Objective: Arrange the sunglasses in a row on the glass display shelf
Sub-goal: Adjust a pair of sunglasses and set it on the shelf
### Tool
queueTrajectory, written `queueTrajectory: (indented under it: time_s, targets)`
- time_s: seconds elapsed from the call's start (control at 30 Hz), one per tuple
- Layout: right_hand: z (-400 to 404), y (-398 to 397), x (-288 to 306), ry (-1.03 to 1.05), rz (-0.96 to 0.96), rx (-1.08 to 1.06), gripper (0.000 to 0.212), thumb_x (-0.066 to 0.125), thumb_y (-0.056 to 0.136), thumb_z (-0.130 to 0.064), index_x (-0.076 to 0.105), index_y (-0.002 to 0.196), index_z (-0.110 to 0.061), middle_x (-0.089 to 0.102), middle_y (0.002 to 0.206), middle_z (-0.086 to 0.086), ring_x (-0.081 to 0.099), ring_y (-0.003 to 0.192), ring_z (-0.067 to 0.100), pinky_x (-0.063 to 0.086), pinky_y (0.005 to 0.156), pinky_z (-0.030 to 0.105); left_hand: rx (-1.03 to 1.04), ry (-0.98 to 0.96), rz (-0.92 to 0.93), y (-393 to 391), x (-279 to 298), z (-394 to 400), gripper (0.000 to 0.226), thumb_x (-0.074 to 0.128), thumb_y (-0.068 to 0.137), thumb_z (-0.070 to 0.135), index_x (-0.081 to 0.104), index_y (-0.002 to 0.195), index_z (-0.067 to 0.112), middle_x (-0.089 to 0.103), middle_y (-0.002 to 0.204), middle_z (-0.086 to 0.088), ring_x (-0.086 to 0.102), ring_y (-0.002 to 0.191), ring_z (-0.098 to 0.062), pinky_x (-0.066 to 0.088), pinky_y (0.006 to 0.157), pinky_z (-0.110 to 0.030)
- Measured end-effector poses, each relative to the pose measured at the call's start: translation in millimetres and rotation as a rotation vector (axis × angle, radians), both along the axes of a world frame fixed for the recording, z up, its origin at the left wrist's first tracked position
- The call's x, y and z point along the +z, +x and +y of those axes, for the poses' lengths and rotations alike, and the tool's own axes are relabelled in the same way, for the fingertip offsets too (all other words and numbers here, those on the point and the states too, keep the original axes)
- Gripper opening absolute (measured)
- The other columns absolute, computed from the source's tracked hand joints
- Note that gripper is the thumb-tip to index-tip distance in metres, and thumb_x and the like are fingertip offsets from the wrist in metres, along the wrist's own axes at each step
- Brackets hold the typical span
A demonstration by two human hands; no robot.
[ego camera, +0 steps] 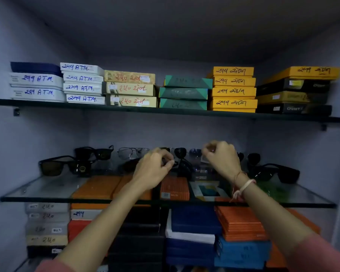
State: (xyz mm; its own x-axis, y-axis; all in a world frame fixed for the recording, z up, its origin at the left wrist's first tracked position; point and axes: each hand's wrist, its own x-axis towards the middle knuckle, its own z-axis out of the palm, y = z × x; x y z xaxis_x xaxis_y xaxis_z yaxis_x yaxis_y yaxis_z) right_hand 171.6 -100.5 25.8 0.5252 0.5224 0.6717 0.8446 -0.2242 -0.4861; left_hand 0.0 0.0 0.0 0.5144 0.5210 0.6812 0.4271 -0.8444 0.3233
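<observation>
A: What is each grip doing?

B: The left hand (pixel 153 169) is curled, thumb and fingertips pinching a dark pair (pixel 177 163) at mid-shelf. The right hand (pixel 221 158) is also curled, fingers pressed together near a small tag; whether it truly holds anything, I cannot tell. A thread band (pixel 243 185) sits on that wrist.

A: Where are the sunglasses?

B: All on the glass shelf (pixel 47 190). A brown-lensed pair (pixel 65 166) stands at front left, a black pair (pixel 94 152) behind it, a clear wire pair (pixel 133 152) next along the back. More dark lenses (pixel 180 152) show between the hands, and a large black pair (pixel 277 173) stands at right.

A: Any open room?

B: The front strip of glass is bare from the left corner to the right corner, up to the front edge. Boxes (pixel 239 222) below show through it. The upper shelf (pixel 126 108) carries labelled boxes (pixel 234 91), well above the hands.
</observation>
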Motion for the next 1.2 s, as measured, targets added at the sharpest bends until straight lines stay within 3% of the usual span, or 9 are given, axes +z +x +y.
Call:
queueTrajectory:
  time_s: [0.17,0.27,0.37,0.5,0.63,0.73,0.93,1.07,1.2]
  targets:
    - [17.8,39.8,-2.7,-0.145,0.459,0.183,0.012,0.065,0.085,-0.015,0.072,0.080,-0.006,0.071,0.075,0.009,0.068,0.064,0.018,0.063,0.065,0.038,0.107,-0.354,0.069,46.3,7.4,16.9,0.038,0.058,0.089,0.048,0.073,0.098,0.015,0.073,0.097,-0.006,0.068,0.089,-0.023,0.051,0.073,-0.031]
    - [23.5,46.9,-1.8,-0.222,0.527,0.250,0.009,0.063,0.086,-0.010,0.069,0.079,-0.006,0.063,0.065,0.007,0.064,0.061,0.016,0.062,0.061,0.032,0.154,-0.494,0.187,64.2,11.8,24.4,0.049,0.062,0.083,0.054,0.069,0.095,0.008,0.070,0.090,-0.011,0.066,0.077,-0.027,0.047,0.067,-0.031]
    - [33.2,50.1,-2.7,-0.265,0.550,0.276,0.009,0.063,0.085,-0.008,0.070,0.080,-0.005,0.065,0.068,0.011,0.066,0.061,0.018,0.062,0.060,0.031,0.103,-0.677,0.228,76.0,9.2,32.5,0.031,0.072,0.082,0.038,0.059,0.082,0.010,0.055,0.068,-0.006,0.050,0.055,-0.017,0.043,0.055,-0.029]
    - [40.6,54.5,-6.6,-0.251,0.649,0.322,0.009,0.068,0.086,-0.015,0.066,0.080,-0.008,0.068,0.078,0.011,0.066,0.060,0.019,0.062,0.057,0.030,-0.029,-0.890,0.026,70.0,8.6,40.4,0.035,0.073,0.084,0.019,0.065,0.111,-0.003,0.056,0.074,-0.005,0.046,0.054,-0.012,0.040,0.046,-0.022]
    - [40.1,69.1,-0.5,-0.104,0.620,0.265,0.028,0.065,0.089,-0.029,0.067,0.104,-0.006,0.068,0.074,0.012,0.066,0.058,0.022,0.063,0.068,0.041,-0.128,-0.772,-0.026,50.8,19.3,37.9,0.015,0.072,0.085,0.022,0.073,0.093,0.010,0.068,0.094,0.001,0.055,0.073,-0.010,0.047,0.061,-0.021]
    - [31.4,76.5,11.7,-0.098,0.566,0.253,0.042,0.061,0.089,-0.041,0.066,0.114,-0.006,0.069,0.080,0.015,0.069,0.058,0.025,0.063,0.068,0.040,-0.119,-0.589,-0.025,43.0,27.6,33.2,0.012,0.072,0.084,0.027,0.075,0.083,0.016,0.063,0.073,0.009,0.050,0.064,-0.005,0.048,0.070,-0.028]
    - [2.7,75.1,31.8,-0.219,0.640,0.326,0.040,0.075,0.080,-0.025,0.073,0.102,0.010,0.072,0.090,0.020,0.069,0.058,0.015,0.060,0.054,0.021,-0.174,-0.384,0.057,42.3,34.5,21.5,0.019,0.072,0.083,0.029,0.076,0.093,0.013,0.065,0.082,0.008,0.057,0.047,-0.001,0.045,0.043,-0.010]
    - [-17.4,80.0,39.9,-0.191,0.660,0.355,0.041,0.081,0.074,-0.014,0.071,0.104,0.013,0.073,0.103,0.024,0.072,0.069,0.018,0.059,0.052,0.016,-0.360,-0.678,-0.037,50.4,34.1,19.3,0.027,0.069,0.085,0.031,0.072,0.097,0.008,0.069,0.094,0.000,0.073,0.074,-0.018,0.063,0.065,-0.026]
    - [-30.2,86.0,42.9,-0.121,0.667,0.400,0.037,0.080,0.073,-0.009,0.072,0.102,0.013,0.074,0.101,0.025,0.072,0.088,0.027,0.061,0.059,0.021,-0.371,-0.732,-0.046,59.7,36.1,16.2,0.026,0.078,0.077,0.021,0.072,0.093,0.001,0.074,0.084,-0.007,0.075,0.073,-0.018,0.063,0.075,-0.028]
